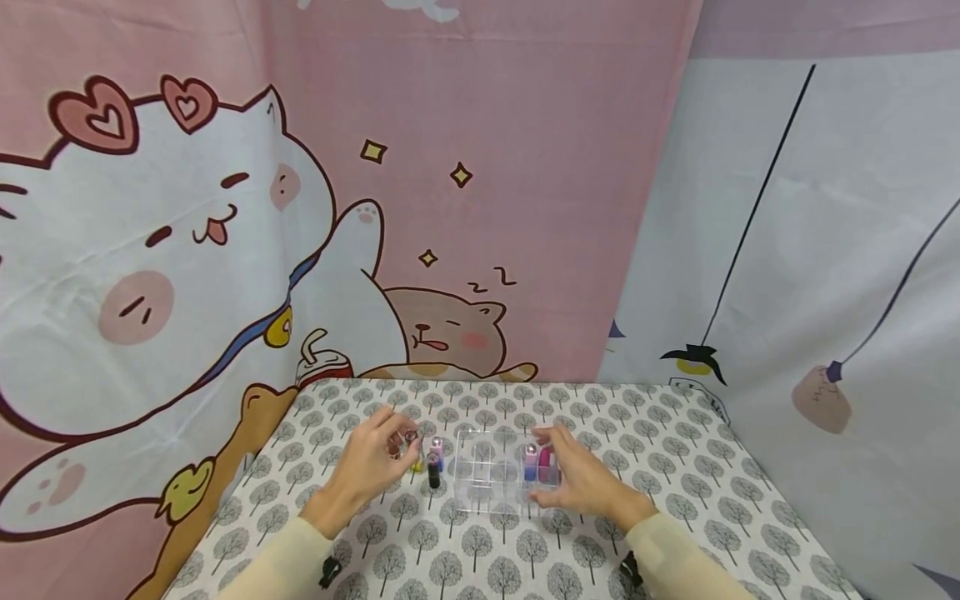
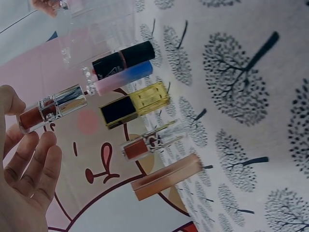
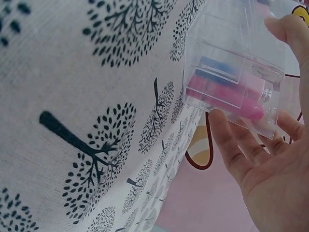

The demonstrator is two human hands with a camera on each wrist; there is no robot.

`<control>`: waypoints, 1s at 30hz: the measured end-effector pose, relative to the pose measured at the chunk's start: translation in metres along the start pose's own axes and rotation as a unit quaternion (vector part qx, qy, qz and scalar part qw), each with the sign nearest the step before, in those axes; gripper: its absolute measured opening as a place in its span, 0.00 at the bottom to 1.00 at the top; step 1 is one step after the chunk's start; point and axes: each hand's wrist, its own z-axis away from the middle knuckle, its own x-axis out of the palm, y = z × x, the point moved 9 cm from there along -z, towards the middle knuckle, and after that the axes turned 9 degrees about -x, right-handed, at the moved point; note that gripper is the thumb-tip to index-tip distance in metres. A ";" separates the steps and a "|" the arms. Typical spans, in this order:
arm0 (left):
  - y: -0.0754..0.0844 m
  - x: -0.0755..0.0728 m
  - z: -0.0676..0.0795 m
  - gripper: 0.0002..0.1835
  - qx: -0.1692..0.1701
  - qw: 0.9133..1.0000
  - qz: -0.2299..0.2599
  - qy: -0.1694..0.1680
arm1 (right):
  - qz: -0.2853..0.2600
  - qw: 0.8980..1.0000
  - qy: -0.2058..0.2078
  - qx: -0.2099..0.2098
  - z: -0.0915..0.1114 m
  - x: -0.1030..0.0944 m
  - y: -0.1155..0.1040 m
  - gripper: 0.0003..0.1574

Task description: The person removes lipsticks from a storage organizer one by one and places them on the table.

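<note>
My left hand point(image 1: 372, 454) pinches a lip gloss tube point(image 2: 50, 109) with a reddish-brown body and a silvery cap, above the table. Below it in the left wrist view stand a black lipstick point(image 2: 123, 60), a pink-and-blue tube point(image 2: 124, 77), a gold-and-black lipstick point(image 2: 135, 104), another lip gloss point(image 2: 140, 149) and a rose-gold tube point(image 2: 166, 177). With thumb and fingers on opposite sides, my right hand point(image 1: 581, 477) holds the right end of a clear organizer point(image 1: 491, 482). In that end stand a magenta tube point(image 3: 224, 96) and a pink-and-blue tube point(image 3: 253, 84).
A tree-patterned cloth point(image 1: 476, 542) covers the table. Behind it hangs a pink curtain point(image 1: 555, 208) with cartoon animals, and a pale curtain point(image 1: 825, 250) runs along the right side. The organizer's left compartments point(image 1: 472, 454) show the cloth through them.
</note>
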 end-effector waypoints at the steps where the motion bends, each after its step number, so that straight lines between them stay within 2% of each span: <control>1: -0.001 0.001 0.001 0.12 -0.003 1.000 -0.002 -0.001 | 0.000 1.000 0.000 0.001 0.000 0.000 0.000 0.69; 15: -0.012 0.009 0.011 0.11 -0.020 0.999 -0.019 -0.022 | 0.002 1.000 -0.002 -0.001 0.000 -0.001 -0.001 0.69; 30: -0.028 0.028 0.019 0.10 -0.076 0.991 -0.060 -0.096 | 0.009 1.000 -0.001 0.002 -0.001 0.000 -0.001 0.71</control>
